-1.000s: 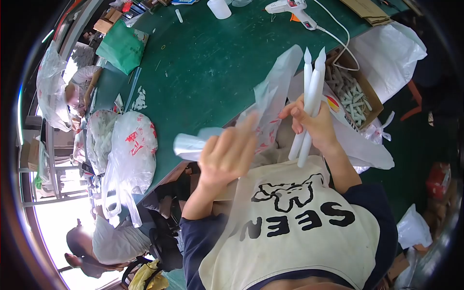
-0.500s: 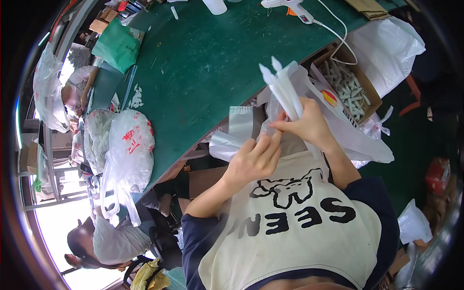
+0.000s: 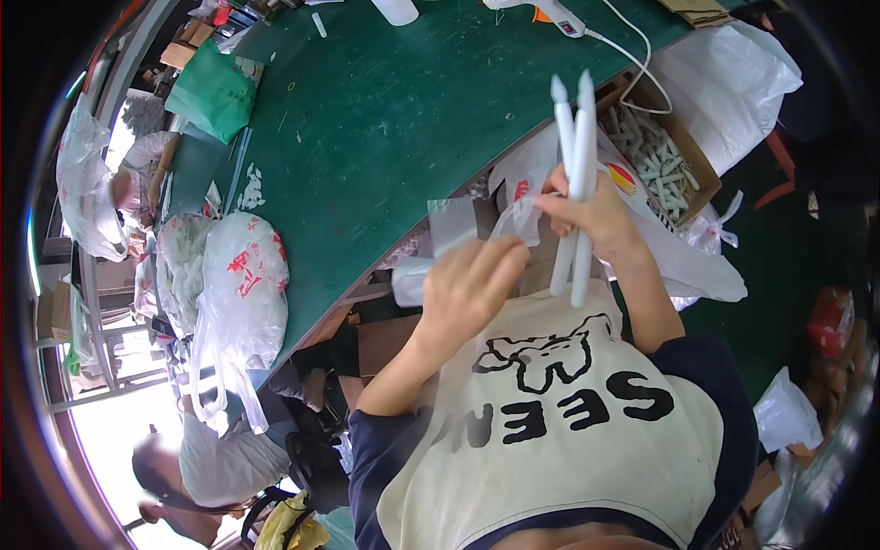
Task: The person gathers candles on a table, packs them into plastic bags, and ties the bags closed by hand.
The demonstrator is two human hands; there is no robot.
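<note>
My right hand (image 3: 594, 218) is closed around two white flameless taper candles (image 3: 581, 151), held upright with their flame-shaped tips at the top. Its thumb and fingertips also touch a thin clear plastic bag (image 3: 521, 220). On the other side, my left hand (image 3: 472, 286) has its fingers curled together at the lower end of that same bag; its fingertips are partly hidden. Beside the left hand, at the table edge, lie flat clear plastic sleeves (image 3: 452, 225) and a rolled piece of clear plastic (image 3: 412, 280).
A cardboard box (image 3: 704, 188) full of small white pieces stands at the right. On the green table (image 3: 367, 119) are a hot glue gun (image 3: 550, 16), a green bag (image 3: 215, 92) and a stuffed plastic bag (image 3: 246, 284). Two other people sit along the left.
The candles have swung from leaning left to nearly upright, and their lower ends now show below my right hand. My left hand has shifted slightly, with its fingers more curled.
</note>
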